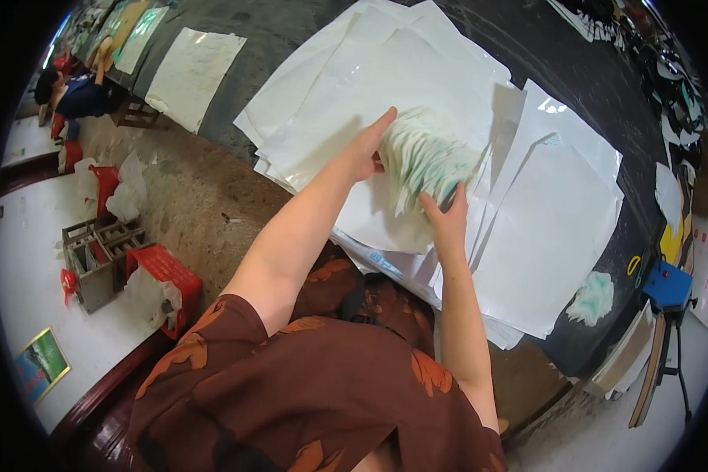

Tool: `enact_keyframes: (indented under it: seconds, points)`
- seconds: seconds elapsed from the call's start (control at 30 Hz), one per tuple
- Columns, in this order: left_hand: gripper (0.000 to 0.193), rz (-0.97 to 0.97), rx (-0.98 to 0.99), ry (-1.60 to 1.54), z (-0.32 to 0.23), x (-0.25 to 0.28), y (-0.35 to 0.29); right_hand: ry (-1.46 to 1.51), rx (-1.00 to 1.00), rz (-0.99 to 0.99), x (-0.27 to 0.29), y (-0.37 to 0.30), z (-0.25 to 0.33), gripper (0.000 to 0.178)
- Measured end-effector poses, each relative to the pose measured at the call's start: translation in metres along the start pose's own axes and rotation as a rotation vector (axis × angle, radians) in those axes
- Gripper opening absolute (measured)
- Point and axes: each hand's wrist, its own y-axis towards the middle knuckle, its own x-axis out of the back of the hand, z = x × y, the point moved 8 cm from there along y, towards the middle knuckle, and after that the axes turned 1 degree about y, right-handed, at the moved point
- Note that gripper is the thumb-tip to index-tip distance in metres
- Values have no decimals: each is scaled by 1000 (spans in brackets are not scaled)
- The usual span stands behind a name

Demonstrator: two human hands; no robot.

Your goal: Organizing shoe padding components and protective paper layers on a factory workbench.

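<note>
A thick bundle of thin, crinkled white sheets tinged with green (431, 153) is between my two hands, above a spread of large white papers (330, 102). Whether the sheets are cloth or paper I cannot tell. My left hand (367, 147) grips the bundle's left edge, thumb stretched along the top and the other fingers curled low at its side. At the lower right corner, my right hand (450, 219) pinches the layers between thumb and fingers. Part of the bundle's underside is hidden.
A smaller white-and-green crumpled piece (591, 299) lies on the dark table (562, 59) at right, near yellow-handled scissors (634, 265) and a blue box (668, 285) on a stand. Red crates (167, 279) stand on the floor at left. Another person (86, 96) works at far left.
</note>
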Motion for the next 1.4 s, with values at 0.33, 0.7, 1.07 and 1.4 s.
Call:
enact_keyframes:
  seconds: [0.33, 0.7, 1.07, 1.4]
  points:
    - [61, 136, 61, -112, 25, -21, -8, 438, -41, 58, 0, -2, 5, 87]
    - [46, 161, -180, 4, 42, -74, -56, 1062, -172, 156, 16, -13, -11, 56]
    - [31, 73, -81, 135, 19, 6, -10, 517, -54, 110, -29, 1, 14, 86]
    - [46, -700, -1100, 1155, -88, 99, -4, 246, -55, -71, -45, 2, 22, 80]
